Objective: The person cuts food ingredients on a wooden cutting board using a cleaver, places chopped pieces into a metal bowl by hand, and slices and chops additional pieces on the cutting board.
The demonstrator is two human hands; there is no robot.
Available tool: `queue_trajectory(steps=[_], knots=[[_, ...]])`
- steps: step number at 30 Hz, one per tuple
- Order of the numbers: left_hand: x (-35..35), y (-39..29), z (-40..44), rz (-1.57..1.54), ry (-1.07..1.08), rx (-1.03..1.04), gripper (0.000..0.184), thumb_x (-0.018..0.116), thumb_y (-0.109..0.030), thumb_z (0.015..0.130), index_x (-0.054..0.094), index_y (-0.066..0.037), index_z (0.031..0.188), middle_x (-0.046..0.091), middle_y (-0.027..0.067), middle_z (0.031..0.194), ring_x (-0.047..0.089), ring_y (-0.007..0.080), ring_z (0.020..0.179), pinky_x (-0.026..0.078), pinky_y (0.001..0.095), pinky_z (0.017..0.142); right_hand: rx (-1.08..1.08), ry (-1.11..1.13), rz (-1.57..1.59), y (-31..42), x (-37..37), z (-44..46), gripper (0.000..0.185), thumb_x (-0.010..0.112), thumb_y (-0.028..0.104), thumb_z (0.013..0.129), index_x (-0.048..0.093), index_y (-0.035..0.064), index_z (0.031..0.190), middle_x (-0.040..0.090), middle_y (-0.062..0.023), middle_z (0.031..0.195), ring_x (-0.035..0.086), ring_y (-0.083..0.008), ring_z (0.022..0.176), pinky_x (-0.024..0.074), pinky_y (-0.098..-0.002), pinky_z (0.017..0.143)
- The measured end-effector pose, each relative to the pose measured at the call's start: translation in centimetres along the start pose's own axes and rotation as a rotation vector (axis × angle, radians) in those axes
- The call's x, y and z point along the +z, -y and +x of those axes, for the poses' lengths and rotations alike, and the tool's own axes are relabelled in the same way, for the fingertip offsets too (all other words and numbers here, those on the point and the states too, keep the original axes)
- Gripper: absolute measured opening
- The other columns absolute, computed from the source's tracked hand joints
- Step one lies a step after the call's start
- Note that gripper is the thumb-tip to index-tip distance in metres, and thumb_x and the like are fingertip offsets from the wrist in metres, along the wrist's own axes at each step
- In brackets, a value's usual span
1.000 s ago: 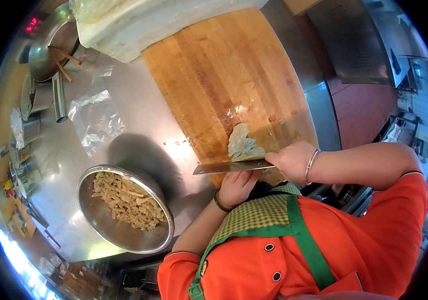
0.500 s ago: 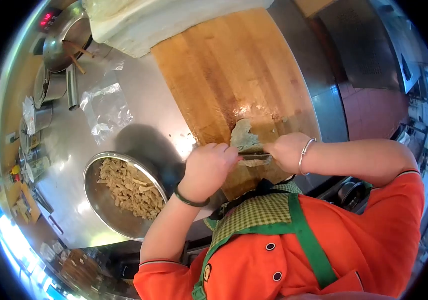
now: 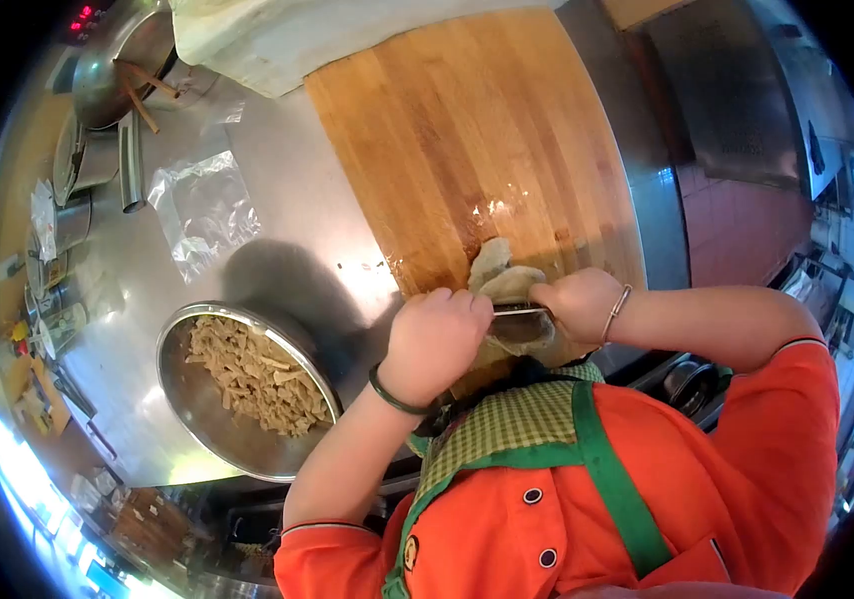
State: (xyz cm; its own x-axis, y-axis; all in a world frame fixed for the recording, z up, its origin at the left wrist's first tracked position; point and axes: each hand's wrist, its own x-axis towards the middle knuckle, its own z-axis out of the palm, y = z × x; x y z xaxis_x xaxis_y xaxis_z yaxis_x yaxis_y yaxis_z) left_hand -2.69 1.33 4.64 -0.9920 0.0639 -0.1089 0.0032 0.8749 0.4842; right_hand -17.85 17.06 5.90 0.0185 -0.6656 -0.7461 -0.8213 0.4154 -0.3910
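Observation:
Both of my hands are closed at a broad-bladed knife (image 3: pixel 530 327) held crosswise near my apron. My left hand (image 3: pixel 439 339), with a dark green bangle at the wrist, grips the knife's left end. At the other end is my right hand (image 3: pixel 579 303), its fingers curled in on the blade end; a silver bracelet circles that wrist. A pale, slick piece of meat or skin (image 3: pixel 509 284) lies on the wooden cutting board (image 3: pixel 447 130) just beyond the blade, partly bunched. More pale material shows beneath the blade. The handle is hidden.
Left of the board, a metal bowl (image 3: pixel 175 399) of pale brown strips stands on the steel counter (image 3: pixel 297 170). A clear plastic bag (image 3: pixel 202 215) lies behind it. Pans (image 3: pixel 97 90) line the far left. A large white block-like container (image 3: pixel 247 45) borders the board's far edge.
Both hands and the knife have shifted slightly right, and the blade's broad face now shows. The pale piece, flatter before, is bunched up beyond the blade.

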Motion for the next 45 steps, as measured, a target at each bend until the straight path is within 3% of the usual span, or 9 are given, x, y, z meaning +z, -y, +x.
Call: queue_trajectory(steps=[5, 10, 14, 19, 31, 35, 39, 41, 45], knots=[[0.2, -3.5, -2.6, 0.030, -0.582, 0.285, 0.034, 0.054, -0.014, 0.070, 0.056, -0.004, 0.103, 0.054, 0.0080, 0.097, 0.053, 0.0224, 0.086, 0.045, 0.0312, 0.074, 0.060, -0.136, 0.024, -0.6, 2.0, 0.4, 0.020, 0.053, 0.018, 0.075, 0.057, 0.0087, 0.092, 0.061, -0.0160, 0.069, 0.060, -0.0351, 0.065, 0.0474, -0.0448, 0.060], [4.4, -6.1, -3.0, -0.081, -0.292, 0.118, 0.030, 0.054, -0.013, 0.070, 0.057, -0.005, 0.100, 0.053, 0.0080, 0.095, 0.052, 0.0234, 0.086, 0.046, 0.0326, 0.075, 0.141, -0.203, 0.140, 1.0, 2.3, -0.2, 0.022, 0.050, 0.022, 0.082, 0.060, 0.0084, 0.096, 0.062, -0.0190, 0.079, 0.060, -0.0359, 0.074, 0.0479, -0.0442, 0.067], [6.5, -6.8, -5.2, -0.074, -0.264, 0.187, 0.029, 0.056, -0.014, 0.071, 0.056, -0.006, 0.099, 0.053, 0.0081, 0.096, 0.052, 0.0239, 0.088, 0.046, 0.0333, 0.076, 0.097, -0.463, 0.322, 0.9, 3.4, -2.6, 0.029, 0.047, 0.029, 0.085, 0.058, 0.0061, 0.099, 0.062, -0.0201, 0.083, 0.058, -0.0376, 0.079, 0.0467, -0.0442, 0.070], [5.9, -7.3, -4.7, -0.086, -0.331, -0.126, 0.037, 0.067, -0.009, 0.066, 0.054, -0.004, 0.100, 0.053, 0.0124, 0.097, 0.050, 0.0313, 0.093, 0.043, 0.0392, 0.081, 0.085, -0.473, 0.381, 0.9, 3.6, -5.4, 0.029, 0.047, 0.030, 0.086, 0.059, 0.0051, 0.097, 0.061, -0.0199, 0.081, 0.058, -0.0377, 0.077, 0.0453, -0.0433, 0.069], [6.3, -5.7, -4.6, -0.256, -0.081, -0.158, 0.050, 0.075, -0.013, 0.060, 0.051, -0.004, 0.102, 0.050, 0.0145, 0.100, 0.047, 0.0325, 0.097, 0.041, 0.0396, 0.084, 0.152, -0.539, 0.614, 0.3, 7.6, -10.1, 0.031, 0.050, 0.028, 0.086, 0.058, -0.0011, 0.088, 0.060, -0.0183, 0.068, 0.059, -0.0326, 0.066, 0.0447, -0.0398, 0.062], [6.0, -5.5, -5.2, -0.326, -0.128, -0.268, 0.048, 0.075, -0.010, 0.060, 0.051, -0.003, 0.101, 0.049, 0.0153, 0.099, 0.048, 0.0338, 0.094, 0.042, 0.0395, 0.082, 0.330, -0.465, 0.774, 0.7, 8.0, -10.9, 0.030, 0.052, 0.028, 0.085, 0.061, -0.0005, 0.081, 0.058, -0.0160, 0.061, 0.058, -0.0294, 0.058, 0.0450, -0.0393, 0.059], [7.1, -5.9, -5.3, -0.393, -0.525, -0.423, 0.045, 0.072, -0.005, 0.060, 0.049, -0.002, 0.099, 0.049, 0.0168, 0.097, 0.048, 0.0351, 0.092, 0.042, 0.0402, 0.080, 0.340, -0.544, 0.823, 1.9, 8.5, -10.7, 0.029, 0.053, 0.027, 0.085, 0.060, -0.0006, 0.080, 0.059, -0.0164, 0.064, 0.059, -0.0313, 0.060, 0.0454, -0.0393, 0.059], [7.5, -5.8, -5.4, -0.405, -0.572, -0.418, 0.045, 0.070, -0.003, 0.061, 0.048, -0.002, 0.100, 0.049, 0.0177, 0.097, 0.048, 0.0354, 0.093, 0.042, 0.0413, 0.080, 0.163, -0.802, 0.463, 2.4, 9.0, -10.3, 0.027, 0.053, 0.025, 0.085, 0.057, -0.0008, 0.079, 0.061, -0.0187, 0.068, 0.060, -0.0347, 0.065, 0.0460, -0.0401, 0.060], [7.0, -5.7, -5.7, -0.112, -0.641, -0.125, 0.040, 0.062, 0.000, 0.063, 0.051, -0.003, 0.101, 0.052, 0.0135, 0.101, 0.049, 0.0309, 0.097, 0.041, 0.0414, 0.082, 0.045, -0.813, 0.698, 3.3, 9.1, -9.8, 0.023, 0.052, 0.023, 0.086, 0.049, 0.0002, 0.091, 0.061, -0.0222, 0.080, 0.059, -0.0396, 0.073, 0.0457, -0.0432, 0.062]])
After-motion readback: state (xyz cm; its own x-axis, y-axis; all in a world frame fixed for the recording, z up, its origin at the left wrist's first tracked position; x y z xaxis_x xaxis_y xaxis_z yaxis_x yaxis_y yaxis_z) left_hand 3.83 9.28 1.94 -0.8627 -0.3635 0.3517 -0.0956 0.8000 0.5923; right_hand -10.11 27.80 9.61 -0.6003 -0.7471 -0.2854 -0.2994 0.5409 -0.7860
